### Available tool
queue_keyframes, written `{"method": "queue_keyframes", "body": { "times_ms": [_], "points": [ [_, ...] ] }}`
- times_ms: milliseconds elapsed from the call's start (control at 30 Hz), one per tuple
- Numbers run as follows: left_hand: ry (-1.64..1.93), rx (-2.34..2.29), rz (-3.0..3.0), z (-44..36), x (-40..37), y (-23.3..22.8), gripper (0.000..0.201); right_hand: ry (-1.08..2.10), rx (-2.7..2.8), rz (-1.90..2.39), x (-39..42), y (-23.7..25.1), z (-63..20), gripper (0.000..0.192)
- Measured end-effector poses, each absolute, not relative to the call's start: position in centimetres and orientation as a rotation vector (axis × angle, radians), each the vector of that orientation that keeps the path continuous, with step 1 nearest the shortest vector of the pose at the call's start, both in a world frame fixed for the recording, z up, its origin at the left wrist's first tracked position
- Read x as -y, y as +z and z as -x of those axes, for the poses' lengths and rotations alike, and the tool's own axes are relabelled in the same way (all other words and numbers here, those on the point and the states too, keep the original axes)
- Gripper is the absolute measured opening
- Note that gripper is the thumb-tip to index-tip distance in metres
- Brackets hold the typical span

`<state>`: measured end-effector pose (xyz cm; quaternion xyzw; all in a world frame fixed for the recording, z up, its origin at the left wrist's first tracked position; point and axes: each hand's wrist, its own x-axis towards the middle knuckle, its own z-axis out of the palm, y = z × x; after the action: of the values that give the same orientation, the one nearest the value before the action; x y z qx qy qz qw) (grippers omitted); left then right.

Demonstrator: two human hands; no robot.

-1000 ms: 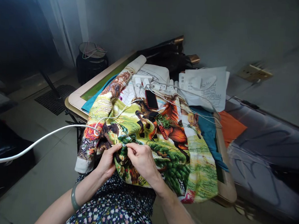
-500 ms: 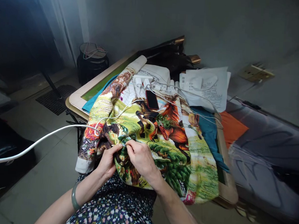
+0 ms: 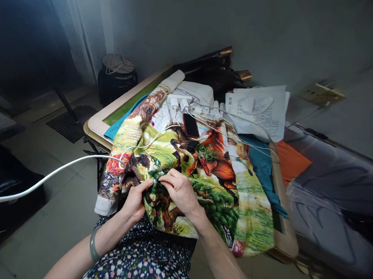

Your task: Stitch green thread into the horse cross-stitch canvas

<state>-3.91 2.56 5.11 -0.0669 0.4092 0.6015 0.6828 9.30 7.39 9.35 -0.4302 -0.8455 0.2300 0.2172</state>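
A large colourful embroidered cloth with horses and trees lies over a small table and hangs toward my lap. My left hand grips a bunched fold of the cloth from below, thumb on top. My right hand pinches the cloth just right of it, fingertips together at the fold's crest; whether a needle is held there is too small to tell. A green bangle sits on my left wrist.
A dark phone and white chargers with cables lie on the cloth's far part. A thick white cable runs off left. White printed paper, teal and orange fabric lie right. A black pot stands behind.
My right hand has shifted slightly up along the fold, fingers now pinched over its crest. The left hand keeps the same grip. The view drifted a little.
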Motion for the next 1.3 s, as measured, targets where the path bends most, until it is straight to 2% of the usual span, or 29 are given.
{"method": "queue_keyframes", "body": {
  "times_ms": [233, 500, 700, 867, 1300],
  "points": [
    [1.349, -0.938, 0.138, 4.09, -2.59, 5.15, 0.020, 0.707, 2.278, 1.187, -7.32, 9.70, -9.32, 0.015],
    [1.342, -0.949, 0.096, 4.25, -2.53, 5.23, 0.020, 0.841, 2.186, 1.178, -7.73, 9.95, -9.20, 0.036],
    [1.360, -0.968, 0.076, 4.20, -2.54, 5.59, 0.018, 0.816, 2.201, 1.153, -8.07, 9.94, -9.22, 0.011],
    [1.353, -0.971, 0.086, 4.21, -2.53, 5.38, 0.025, 0.762, 2.286, 1.132, -8.02, 9.86, -9.35, 0.015],
    [1.338, -0.962, 0.103, 4.05, -2.49, 5.16, 0.029, 0.760, 2.306, 1.155, -7.95, 9.29, -9.70, 0.015]
  ]
}}
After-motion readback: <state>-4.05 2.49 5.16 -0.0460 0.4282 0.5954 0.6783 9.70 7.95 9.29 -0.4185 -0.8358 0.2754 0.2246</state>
